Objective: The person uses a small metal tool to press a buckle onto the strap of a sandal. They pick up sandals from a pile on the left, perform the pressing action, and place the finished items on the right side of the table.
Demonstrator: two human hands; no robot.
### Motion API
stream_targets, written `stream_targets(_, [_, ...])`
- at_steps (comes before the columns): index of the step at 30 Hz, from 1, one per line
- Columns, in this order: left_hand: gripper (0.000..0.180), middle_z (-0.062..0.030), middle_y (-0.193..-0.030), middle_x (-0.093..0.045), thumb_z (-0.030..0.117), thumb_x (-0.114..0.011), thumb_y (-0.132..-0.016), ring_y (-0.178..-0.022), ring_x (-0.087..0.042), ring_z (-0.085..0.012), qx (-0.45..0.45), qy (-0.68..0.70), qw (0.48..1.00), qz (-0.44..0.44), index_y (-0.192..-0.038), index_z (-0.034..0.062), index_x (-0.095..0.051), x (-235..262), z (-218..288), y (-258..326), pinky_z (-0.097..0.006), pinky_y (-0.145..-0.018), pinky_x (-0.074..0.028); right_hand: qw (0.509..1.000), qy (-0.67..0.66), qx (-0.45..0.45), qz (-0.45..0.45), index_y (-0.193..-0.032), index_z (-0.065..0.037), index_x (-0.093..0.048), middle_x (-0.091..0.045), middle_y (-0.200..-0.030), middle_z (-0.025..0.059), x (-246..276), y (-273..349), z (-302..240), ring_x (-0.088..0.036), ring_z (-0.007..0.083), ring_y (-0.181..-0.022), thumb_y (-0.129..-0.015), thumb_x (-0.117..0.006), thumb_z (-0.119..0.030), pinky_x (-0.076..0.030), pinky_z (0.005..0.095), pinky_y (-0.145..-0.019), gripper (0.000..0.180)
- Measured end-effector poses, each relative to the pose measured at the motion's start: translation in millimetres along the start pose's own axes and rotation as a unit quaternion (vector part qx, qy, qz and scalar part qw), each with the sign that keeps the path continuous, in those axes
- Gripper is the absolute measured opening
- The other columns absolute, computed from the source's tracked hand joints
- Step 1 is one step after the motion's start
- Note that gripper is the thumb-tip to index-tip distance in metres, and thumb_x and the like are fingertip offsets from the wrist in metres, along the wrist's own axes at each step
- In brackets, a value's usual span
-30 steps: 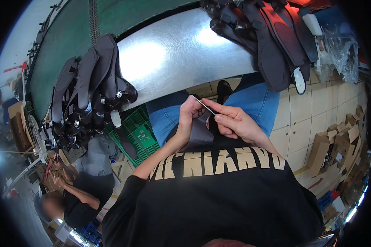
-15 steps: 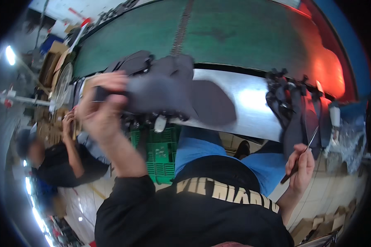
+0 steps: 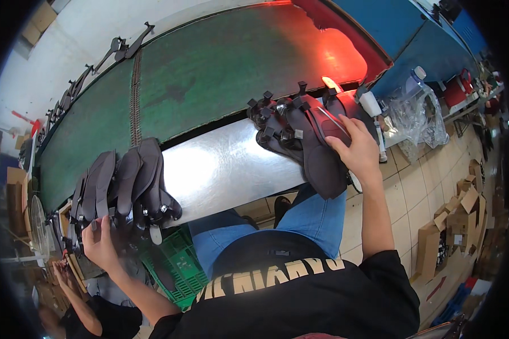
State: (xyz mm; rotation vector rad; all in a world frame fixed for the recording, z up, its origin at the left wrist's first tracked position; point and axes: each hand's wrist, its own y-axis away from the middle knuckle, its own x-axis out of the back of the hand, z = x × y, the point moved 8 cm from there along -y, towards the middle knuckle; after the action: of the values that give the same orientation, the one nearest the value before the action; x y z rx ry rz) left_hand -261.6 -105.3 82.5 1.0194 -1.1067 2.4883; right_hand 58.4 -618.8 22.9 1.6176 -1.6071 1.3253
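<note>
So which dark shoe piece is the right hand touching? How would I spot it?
Find the shiny metal table in front of the green belt. At its right end lies a fanned stack of dark shoe pieces. The right hand rests on the nearest one, the only one with pale curved lines on top.

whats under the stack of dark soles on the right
The stack of dark soles rests on the shiny metal table, with the right hand on top. The surface directly beneath is covered.
</note>
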Motion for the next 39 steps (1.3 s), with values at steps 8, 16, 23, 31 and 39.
stream_targets(8, [0.022, -0.0056, -0.099, -0.061, 0.005, -0.068, -0.086, -0.085, -0.052, -0.0146, -0.104, 0.097, 0.988, 0.055, -0.108, -0.0009, -0.068, 29, 73, 7, -0.026, -0.071, -0.043, 0.993, -0.026, 0.019, -0.116, -0.131, -0.013, -0.055, -0.057, -0.126, 0.0196, -30, -21, 12, -0.058, 0.0360, -0.112, -0.071, -0.076, -0.039, -0.046, 0.0429, -0.093, 0.069])
stream_targets(16, [0.017, -0.0091, -0.090, -0.061, 0.000, -0.070, -0.076, -0.083, -0.058, -0.0170, -0.180, 0.265, 0.931, -0.174, -0.093, -0.0026, -0.068, -40, 183, 48, -0.026, -0.073, -0.046, 0.996, 0.019, 0.008, -0.092, -0.137, -0.014, -0.047, -0.058, -0.111, 0.0175, -7, -31, 3, -0.061, 0.0371, -0.102, -0.071, -0.079, -0.030, -0.048, 0.0452, -0.086, 0.075])
stream_targets(23, [0.019, -0.0099, -0.086, -0.064, 0.003, -0.077, -0.069, -0.079, -0.062, -0.0181, -0.260, 0.349, 0.866, -0.247, -0.087, -0.0004, -0.071, -88, 233, 82, -0.028, -0.068, -0.047, 0.999, -0.038, 0.004, -0.006, -0.129, -0.010, -0.054, -0.063, -0.093, 0.0147, 2, -19, 1, -0.065, 0.0330, -0.083, -0.074, -0.076, -0.019, -0.051, 0.0421, -0.075, 0.060])
stream_targets(31, [0.041, -0.0171, -0.124, -0.060, 0.011, -0.071, -0.077, -0.118, -0.056, -0.0281, -0.242, 0.433, 0.831, -0.253, -0.117, 0.0006, -0.064, -113, 265, 59, -0.036, -0.100, -0.040, 0.938, -0.342, -0.054, -0.010, -0.091, 0.005, -0.068, -0.066, -0.074, 0.0017, 52, 3, -28, -0.058, 0.0051, -0.069, -0.081, -0.071, -0.003, -0.046, 0.0205, -0.061, 0.013])
stream_targets(39, [0.049, -0.0131, -0.123, -0.062, 0.007, -0.054, -0.089, -0.110, -0.058, -0.0179, -0.061, 0.611, 0.690, -0.383, -0.136, -0.0027, -0.047, -182, 264, 72, -0.031, -0.098, -0.042, 0.732, -0.617, -0.127, -0.259, -0.095, 0.000, -0.066, -0.064, -0.081, -0.0012, -50, 91, -107, -0.056, 0.0013, -0.071, -0.080, -0.073, -0.002, -0.043, 0.0163, -0.063, 0.017])
